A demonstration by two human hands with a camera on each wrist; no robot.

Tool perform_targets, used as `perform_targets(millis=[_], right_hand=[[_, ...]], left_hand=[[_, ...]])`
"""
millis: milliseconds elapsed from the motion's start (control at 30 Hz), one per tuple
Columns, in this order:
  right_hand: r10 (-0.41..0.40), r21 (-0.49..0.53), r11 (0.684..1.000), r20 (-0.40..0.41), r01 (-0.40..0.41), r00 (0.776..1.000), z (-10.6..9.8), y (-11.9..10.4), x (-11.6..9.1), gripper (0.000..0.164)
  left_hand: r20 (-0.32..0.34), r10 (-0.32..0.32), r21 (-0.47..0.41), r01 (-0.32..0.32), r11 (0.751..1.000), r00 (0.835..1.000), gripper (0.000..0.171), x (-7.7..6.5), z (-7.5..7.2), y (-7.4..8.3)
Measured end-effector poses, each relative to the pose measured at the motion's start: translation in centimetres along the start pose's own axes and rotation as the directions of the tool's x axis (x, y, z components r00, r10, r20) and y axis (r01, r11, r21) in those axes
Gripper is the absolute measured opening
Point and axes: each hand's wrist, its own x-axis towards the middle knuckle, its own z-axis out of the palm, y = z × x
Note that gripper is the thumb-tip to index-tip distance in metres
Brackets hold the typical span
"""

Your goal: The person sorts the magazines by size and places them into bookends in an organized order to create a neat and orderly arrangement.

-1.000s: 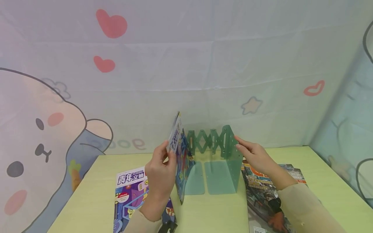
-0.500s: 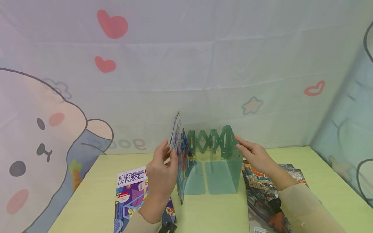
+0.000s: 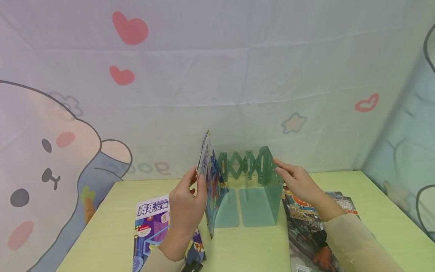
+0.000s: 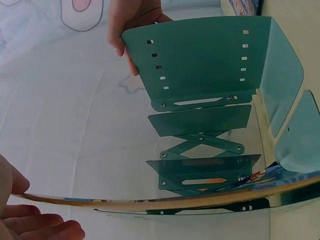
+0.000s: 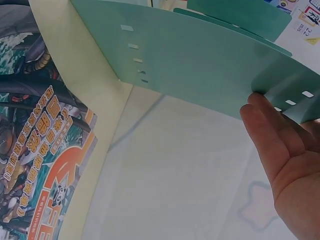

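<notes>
In the head view my left hand (image 3: 187, 202) pinches the near edge of an upright magazine (image 3: 211, 189) between thumb and fingers. The left wrist view shows that magazine (image 4: 165, 204) edge-on, with the thumb on one side and the fingers on the other. It stands at the left end of a green expandable bookend rack (image 3: 256, 207) and hides most of that end. Against the outer face of the rack's right end plate (image 5: 190, 65) rest the straight fingers of my right hand (image 3: 300, 183). Two of those fingertips project past the plate's top edge in the left wrist view.
A purple-covered magazine (image 3: 153, 223) lies flat on the pale yellow table (image 3: 248, 249), left of the rack. To the right, more magazines (image 3: 300, 226) lie overlapping under my right forearm. A printed cloth backdrop (image 3: 217, 94) hangs close behind the rack.
My left thumb and fingers have shifted slightly along the magazine's edge. The magazine, the rack and my right hand hold their places.
</notes>
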Motion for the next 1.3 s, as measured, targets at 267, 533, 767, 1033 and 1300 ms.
perform_targets(millis=[267,533,767,1033,1300], right_hand=[[-0.035,-0.038,0.999,-0.022,0.034,0.999,0.0,0.2,0.1,0.055],[0.022,0.054,0.998,-0.012,-0.021,1.0,0.4,0.5,-0.1,0.055],[0.04,0.036,0.999,-0.019,-0.04,0.999,0.6,0.0,-0.1,0.055],[0.088,-0.04,0.995,-0.014,-0.088,0.996,0.3,-0.6,0.7,0.049],[0.083,-0.083,0.993,-0.023,-0.085,0.996,0.0,-1.1,0.8,0.05]], left_hand=[[0.02,0.05,0.009,-0.05,0.999,0.999,0.028,-0.2,-0.2,-0.7],[0.047,0.03,0.026,-0.031,0.999,0.998,0.031,-0.4,-0.5,-0.9],[0.097,0.0,0.038,-0.004,0.999,0.995,0.033,-0.6,-0.8,-1.3],[0.15,-0.023,0.065,0.013,0.998,0.988,0.033,-1.1,-1.2,-1.6],[0.191,-0.069,0.085,0.054,0.995,0.979,0.033,-1.3,-1.6,-1.9]])
